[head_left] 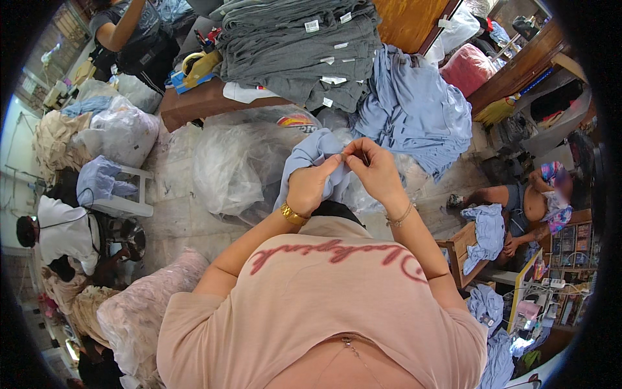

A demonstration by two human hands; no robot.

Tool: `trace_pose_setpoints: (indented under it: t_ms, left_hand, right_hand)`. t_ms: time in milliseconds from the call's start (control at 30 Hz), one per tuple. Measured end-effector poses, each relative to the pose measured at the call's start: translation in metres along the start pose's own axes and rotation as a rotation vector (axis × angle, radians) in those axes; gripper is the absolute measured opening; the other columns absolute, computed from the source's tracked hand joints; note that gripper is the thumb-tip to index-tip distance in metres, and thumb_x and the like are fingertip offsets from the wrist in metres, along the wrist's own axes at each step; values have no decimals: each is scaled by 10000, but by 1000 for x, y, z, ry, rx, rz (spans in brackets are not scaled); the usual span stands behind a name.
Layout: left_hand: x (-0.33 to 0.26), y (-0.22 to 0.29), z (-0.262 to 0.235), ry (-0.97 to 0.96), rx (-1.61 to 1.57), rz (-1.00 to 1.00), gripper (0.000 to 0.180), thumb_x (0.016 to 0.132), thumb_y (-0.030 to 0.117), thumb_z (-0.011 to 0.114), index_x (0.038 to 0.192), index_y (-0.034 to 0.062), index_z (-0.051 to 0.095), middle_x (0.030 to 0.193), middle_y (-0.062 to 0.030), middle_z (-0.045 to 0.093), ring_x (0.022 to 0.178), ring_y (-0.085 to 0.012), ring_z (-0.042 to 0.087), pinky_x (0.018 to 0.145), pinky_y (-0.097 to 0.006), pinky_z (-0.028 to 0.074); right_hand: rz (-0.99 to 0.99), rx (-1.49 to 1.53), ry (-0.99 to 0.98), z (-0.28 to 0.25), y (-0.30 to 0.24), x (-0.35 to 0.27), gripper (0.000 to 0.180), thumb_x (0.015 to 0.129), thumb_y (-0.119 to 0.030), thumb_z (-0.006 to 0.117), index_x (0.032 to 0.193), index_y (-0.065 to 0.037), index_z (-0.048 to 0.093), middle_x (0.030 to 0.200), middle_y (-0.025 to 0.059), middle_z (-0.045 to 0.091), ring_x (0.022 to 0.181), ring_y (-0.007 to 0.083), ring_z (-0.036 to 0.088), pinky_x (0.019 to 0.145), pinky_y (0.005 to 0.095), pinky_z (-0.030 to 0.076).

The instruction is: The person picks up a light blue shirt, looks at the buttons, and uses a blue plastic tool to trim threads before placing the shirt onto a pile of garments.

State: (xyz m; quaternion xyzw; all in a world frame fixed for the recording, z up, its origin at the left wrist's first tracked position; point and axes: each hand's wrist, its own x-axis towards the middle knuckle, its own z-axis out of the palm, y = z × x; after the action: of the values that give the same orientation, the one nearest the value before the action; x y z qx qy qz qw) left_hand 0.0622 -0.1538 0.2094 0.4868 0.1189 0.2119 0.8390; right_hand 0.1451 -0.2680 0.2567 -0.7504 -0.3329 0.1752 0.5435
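Cloth point(310, 148): pale blue, rumpled | hands point(376, 172): together, left clamped on cloth, right pinched | plastic point(223, 168): translucent, crinkled

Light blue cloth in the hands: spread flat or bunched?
Bunched. The light blue cloth gathers in loose folds about the left hand; the right hand has its fingertips pinched together close by.

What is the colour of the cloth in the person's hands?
Light blue; the cloth shows in the head view.

Held cloth point(312, 150) partly hidden, gray stack point(285, 48) cropped
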Motion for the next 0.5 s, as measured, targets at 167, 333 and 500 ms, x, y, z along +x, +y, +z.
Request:
trace_pose_setpoints:
  t_ms: [167, 333, 500]
  left_hand:
    - [-2, 7, 10, -24, 42, 109, 80, 806, 96, 602, 802, 19, 585, 731, 26, 554, 647, -47, 489, 565, -192, 394]
    - [-2, -4, 7, 13, 192, 242, 92, 802, 93, 594, 832, 6, 594, 761, 5, 580, 678, -68, 523, 611, -219, 422]
    - [-2, -7, 0, -8, 395, 294, 129, 826, 148, 574, 873, 33, 609, 775, -34, 595, 697, -129, 556, 643, -243, 436]
  right_hand:
    - [-8, 52, 56, 0, 7, 3, 121, 735, -74, 587, 812, 18, 578, 668, 42, 580, 584, 77, 496, 546, 229, 417]
    - [44, -25, 15, -2, -1, 4, 61, 756, -13, 585, 798, -10, 541, 707, -34, 530, 623, 12, 460, 551, 158, 377]
    - [17, 18, 8, -1, 0, 5, 70, 748, -7, 587, 793, -14, 533, 695, -39, 516, 618, 11, 452, 547, 158, 375]
